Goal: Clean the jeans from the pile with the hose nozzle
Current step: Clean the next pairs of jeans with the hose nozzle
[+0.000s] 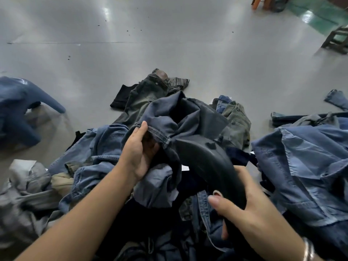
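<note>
Your left hand [140,151] grips the hemmed edge of a dark slate-blue pair of jeans [169,117], thumb on top by the stitched hem and fingers curled underneath, holding the cloth bunched up above the pile [101,147]; your right hand [250,206] is wrapped round the black hose nozzle [209,162], thumb across its near side, and the nozzle's wide curved end lies against the dark fabric just beside your left hand. Both hands are low in the head view, over a heap of mixed blue, grey and olive denim spread on the grey floor [169,44]. An olive pair [148,95] lies stretched out beyond the held jeans, a lighter blue garment [305,157] sits to your right, and a blue piece [17,108] lies apart at the left. Wooden stool legs [337,40] show at the far right edge
</note>
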